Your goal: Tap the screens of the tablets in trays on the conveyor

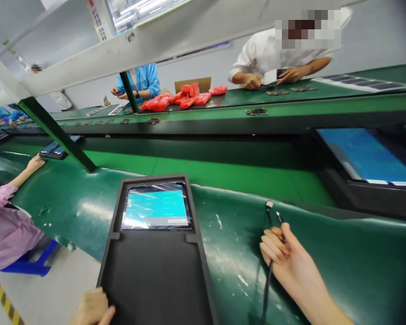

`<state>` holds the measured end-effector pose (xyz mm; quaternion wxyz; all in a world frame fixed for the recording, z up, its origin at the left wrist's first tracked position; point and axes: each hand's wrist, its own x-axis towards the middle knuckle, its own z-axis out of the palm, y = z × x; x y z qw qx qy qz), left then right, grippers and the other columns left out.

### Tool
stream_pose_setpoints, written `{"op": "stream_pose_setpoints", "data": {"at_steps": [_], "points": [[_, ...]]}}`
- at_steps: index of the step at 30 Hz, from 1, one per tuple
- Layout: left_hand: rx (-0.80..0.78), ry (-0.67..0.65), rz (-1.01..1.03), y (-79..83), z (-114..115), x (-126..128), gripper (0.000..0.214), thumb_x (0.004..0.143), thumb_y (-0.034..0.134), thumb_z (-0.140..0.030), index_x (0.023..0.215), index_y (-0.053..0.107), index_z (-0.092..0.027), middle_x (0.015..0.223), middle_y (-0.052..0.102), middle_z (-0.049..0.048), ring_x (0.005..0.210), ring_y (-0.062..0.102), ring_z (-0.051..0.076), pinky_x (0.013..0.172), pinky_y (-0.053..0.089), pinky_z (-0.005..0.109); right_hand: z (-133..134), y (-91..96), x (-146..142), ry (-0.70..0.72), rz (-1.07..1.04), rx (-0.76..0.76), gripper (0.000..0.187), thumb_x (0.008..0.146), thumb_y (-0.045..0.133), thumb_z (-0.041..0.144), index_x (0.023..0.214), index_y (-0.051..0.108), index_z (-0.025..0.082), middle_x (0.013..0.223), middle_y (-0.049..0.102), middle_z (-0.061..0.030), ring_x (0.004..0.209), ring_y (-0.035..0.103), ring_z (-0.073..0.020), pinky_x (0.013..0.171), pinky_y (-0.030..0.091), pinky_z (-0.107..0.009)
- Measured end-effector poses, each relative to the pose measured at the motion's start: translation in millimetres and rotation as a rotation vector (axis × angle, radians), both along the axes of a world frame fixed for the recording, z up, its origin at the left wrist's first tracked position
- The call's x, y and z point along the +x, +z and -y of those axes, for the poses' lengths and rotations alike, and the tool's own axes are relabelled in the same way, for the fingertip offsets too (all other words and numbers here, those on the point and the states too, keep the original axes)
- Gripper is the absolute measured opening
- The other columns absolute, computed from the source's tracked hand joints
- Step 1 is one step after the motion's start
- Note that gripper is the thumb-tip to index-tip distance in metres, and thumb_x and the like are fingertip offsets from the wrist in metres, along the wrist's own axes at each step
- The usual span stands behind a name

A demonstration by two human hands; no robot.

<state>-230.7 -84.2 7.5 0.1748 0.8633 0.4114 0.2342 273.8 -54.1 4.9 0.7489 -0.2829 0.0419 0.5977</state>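
My right hand pinches a black cable above the green mat, its metal plug pointing up and away. A second, pale connector stands just left of that plug. At the lower left my left hand, slightly blurred, has its fingers curled at the left edge of a black foam tray. In the tray's far recess lies a tablet under clear film, its screen lit turquoise. The near part of the tray holds nothing visible.
A green conveyor belt runs behind the mat. Another tray with a blue-screened tablet sits on it at right. Red packets lie on the far bench, where co-workers sit. A co-worker's hand reaches to tablets at left. A green post rises nearby.
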Motion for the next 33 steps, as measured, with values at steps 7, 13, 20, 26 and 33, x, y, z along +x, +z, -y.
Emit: {"op": "stream_pose_setpoints", "data": {"at_steps": [7,13,20,26,33], "points": [[0.134,-0.051,-0.138,47.3,-144.5,43.0,0.039,0.103,0.041,-0.023,0.139,0.051,-0.032,0.135,0.061,0.0066,0.136,0.044,0.027,0.112,0.033,0.052,-1.2,12.1,-9.6,0.008,0.106,-0.077,0.032,0.089,0.077,0.023,0.069,0.053,0.018,0.053,0.031,0.0124,0.039,0.03,-0.0032,0.034,0.026,-0.021],[0.124,-0.076,-0.261,37.7,-224.1,77.0,0.038,0.107,0.038,-0.031,0.144,0.047,-0.035,0.137,0.06,0.0044,0.144,0.033,0.027,0.117,0.002,0.059,-2.8,7.3,-8.4,0.013,0.175,-0.131,0.031,0.092,0.074,0.026,0.068,0.056,0.017,0.048,0.035,0.0104,0.037,0.03,-0.0038,0.031,0.026,-0.021],[0.236,0.136,-0.097,27.8,-243.1,90.9,0.041,0.106,0.037,-0.037,0.147,0.042,-0.029,0.153,0.043,0.0082,0.146,0.024,0.03,0.116,0.005,0.056,-7.3,10.4,-9.2,-0.001,0.167,-0.256,0.034,0.088,0.076,0.028,0.065,0.053,0.019,0.049,0.035,0.0092,0.034,0.034,-0.0027,0.028,0.03,-0.02],[0.229,0.187,0.071,31.1,-240.3,83.6,0.036,0.107,0.034,-0.034,0.137,0.051,-0.025,0.139,0.057,0.0073,0.136,0.041,0.026,0.115,0.027,0.047,-8.0,6.0,-7.2,0.009,0.203,-0.297,0.032,0.083,0.081,0.029,0.067,0.054,0.021,0.05,0.033,0.0093,0.033,0.033,-0.0025,0.025,0.032,-0.018],[0.15,0.235,0.223,29.5,-246.5,77.3,0.032,0.107,0.034,-0.031,0.117,0.063,-0.022,0.122,0.065,0.0073,0.121,0.055,0.022,0.108,0.043,0.04,-4.6,6.4,-9.4,0.044,0.184,-0.333,0.033,0.081,0.081,0.03,0.066,0.053,0.021,0.05,0.033,0.0091,0.034,0.034,-0.0025,0.026,0.035,-0.017]]}}
